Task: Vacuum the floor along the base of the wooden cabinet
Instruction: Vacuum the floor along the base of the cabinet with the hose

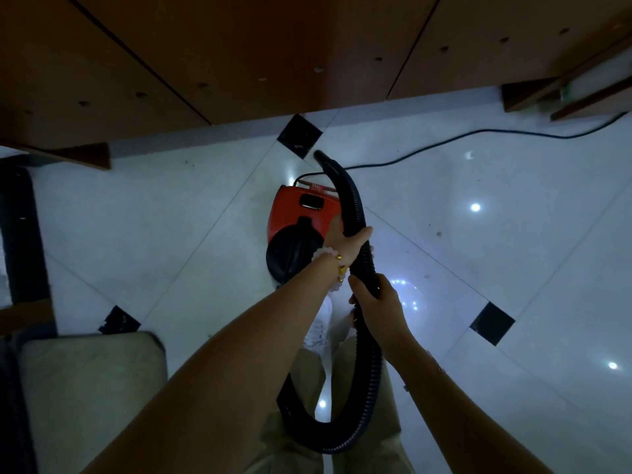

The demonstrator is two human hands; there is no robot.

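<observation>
A red and black canister vacuum [297, 217] stands on the white tiled floor just in front of my feet. Its black ribbed hose [352, 206] loops down past my legs and rises between my hands. The hose's open black nozzle end [321, 157] points at the floor close to the base of the wooden cabinet [239, 56], beside a black inset tile. My left hand [342, 239], with a bead bracelet on the wrist, grips the hose higher up. My right hand [372, 299] grips the hose just below it.
A black power cord [478, 133] runs from the vacuum across the floor to the right, along the cabinet base. A pale cushion [92, 388] lies at the lower left, with dark furniture [20, 234] at the left edge. Glossy tiles stretch to the right.
</observation>
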